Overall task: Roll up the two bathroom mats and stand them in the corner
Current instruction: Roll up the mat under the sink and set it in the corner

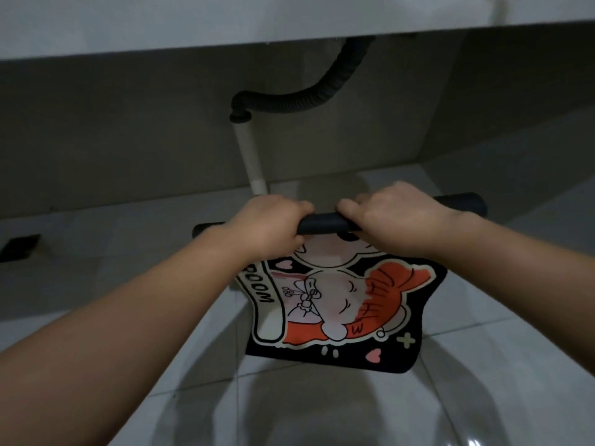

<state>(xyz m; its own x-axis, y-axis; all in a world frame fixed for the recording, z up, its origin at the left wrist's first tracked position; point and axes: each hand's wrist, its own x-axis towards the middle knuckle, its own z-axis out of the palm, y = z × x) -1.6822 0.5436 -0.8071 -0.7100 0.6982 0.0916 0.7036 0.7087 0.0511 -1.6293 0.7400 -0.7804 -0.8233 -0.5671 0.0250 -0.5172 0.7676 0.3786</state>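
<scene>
Black rubber backing is showing on the rolled part of the bathroom mat (323, 222), a dark tube lying across the pale tiled floor (483, 365) just above the middle of my view. I am seeing my left hand (269, 225) closed over the roll at its 9 o'clock side and my right hand (391, 214) closed over it toward 3 o'clock, fingers curled over the top and thumbs tucked beneath, the two hands close together with a short bare stretch of roll between them. The roll's right end is sticking out past my right wrist; its left end is peeking out beyond my left wrist. From the roll toward 6 o'clock, the unrolled part is lying flat, showing a cartoon print in orange, pink and cream on black. At 12 o'clock a black corrugated drain hose (306, 98) is curving down under a white basin (193, 20) into a white pipe (249, 156).
</scene>
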